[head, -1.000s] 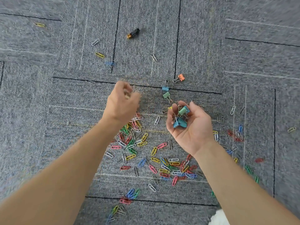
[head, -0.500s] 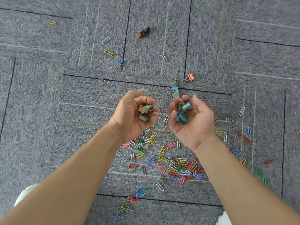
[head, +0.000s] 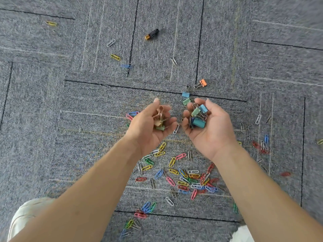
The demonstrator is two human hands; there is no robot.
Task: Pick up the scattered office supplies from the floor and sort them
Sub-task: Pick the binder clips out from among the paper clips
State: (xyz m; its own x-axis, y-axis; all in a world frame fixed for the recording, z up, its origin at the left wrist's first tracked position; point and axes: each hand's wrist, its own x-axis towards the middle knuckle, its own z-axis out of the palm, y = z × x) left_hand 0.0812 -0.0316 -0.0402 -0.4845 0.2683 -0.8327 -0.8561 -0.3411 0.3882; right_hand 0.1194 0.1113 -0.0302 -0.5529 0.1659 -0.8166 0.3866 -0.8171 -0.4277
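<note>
My left hand [head: 146, 133] is turned palm up and cupped, with a few binder clips [head: 160, 124], tan and green, lying in its curled fingers. Close beside it, my right hand [head: 214, 133] is also palm up and cups several binder clips [head: 198, 117] in blue, green and teal. Just beyond my fingertips, three binder clips lie on the carpet: orange [head: 202, 82], blue [head: 185, 94] and green [head: 186, 101]. Many coloured paper clips [head: 188, 179] are scattered on the floor under my forearms.
A black and gold battery [head: 151, 34] lies farther off on the grey carpet tiles [head: 52, 119]. Loose paper clips [head: 115, 57] dot the far left, and more paper clips [head: 262, 145] lie at the right. My knees show at the bottom left [head: 29, 212] and bottom right [head: 243, 233].
My left hand rose from the floor and turned palm up with binder clips in it, then moved next to my right hand. The right hand kept its clips.
</note>
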